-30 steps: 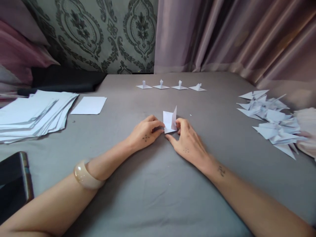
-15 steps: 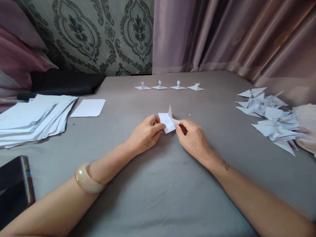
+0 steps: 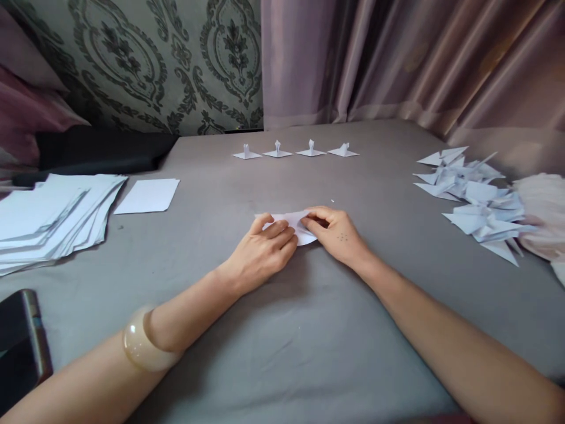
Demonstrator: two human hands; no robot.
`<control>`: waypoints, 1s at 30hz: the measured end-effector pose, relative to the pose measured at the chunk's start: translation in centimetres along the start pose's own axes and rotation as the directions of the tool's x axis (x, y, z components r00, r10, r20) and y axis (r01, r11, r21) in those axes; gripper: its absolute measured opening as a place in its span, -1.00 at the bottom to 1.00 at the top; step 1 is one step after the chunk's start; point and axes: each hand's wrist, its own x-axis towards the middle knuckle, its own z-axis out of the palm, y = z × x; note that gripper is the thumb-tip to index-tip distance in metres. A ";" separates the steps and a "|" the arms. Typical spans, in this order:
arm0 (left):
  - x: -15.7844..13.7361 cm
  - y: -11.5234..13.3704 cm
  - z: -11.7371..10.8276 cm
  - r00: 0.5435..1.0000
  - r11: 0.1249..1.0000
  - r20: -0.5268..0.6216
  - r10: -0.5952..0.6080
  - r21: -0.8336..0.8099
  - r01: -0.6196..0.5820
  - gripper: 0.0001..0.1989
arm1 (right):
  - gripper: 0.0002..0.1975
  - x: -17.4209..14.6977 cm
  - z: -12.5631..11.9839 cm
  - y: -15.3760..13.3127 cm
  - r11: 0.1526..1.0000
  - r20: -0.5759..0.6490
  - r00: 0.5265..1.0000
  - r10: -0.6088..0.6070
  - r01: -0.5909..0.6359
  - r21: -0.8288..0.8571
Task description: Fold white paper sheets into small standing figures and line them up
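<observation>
A partly folded sheet of white paper lies low over the middle of the cloth-covered table, between my two hands. My left hand reaches across its left side with curled fingers, and the fingers cover much of the sheet. At the paper's right end my right hand pinches the edge between thumb and fingers. A pale bangle circles my left wrist.
Several folded paper figures stand in a row at the back. A heap of folded paper pieces lies at the right. Stacked white sheets, a single stack of squares and a phone are at the left.
The paper's upright point no longer shows, and the sheet now looks flatter and wider. My left hand has moved over it, while my right hand keeps its pinch. The view has shifted slightly.
</observation>
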 end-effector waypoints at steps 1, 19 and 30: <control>0.1 0.1 0.0 1.000 1.000 0.028 0.002 -0.015 -0.001 -0.73 | -0.82 -0.1 -0.1 -0.1 0.998 -0.038 0.999 -0.014 0.012 -0.061; 0.2 0.2 0.3 0.984 0.980 0.144 -0.107 -0.153 0.129 -0.71 | -0.70 -5.3 -1.1 -3.3 0.607 0.192 0.980 -0.046 0.180 -0.774; 0.3 -0.6 -0.1 0.977 0.958 0.173 -0.123 -0.235 0.162 -0.70 | -0.81 -5.2 -1.4 -3.0 0.648 0.171 0.985 -0.021 0.144 -0.748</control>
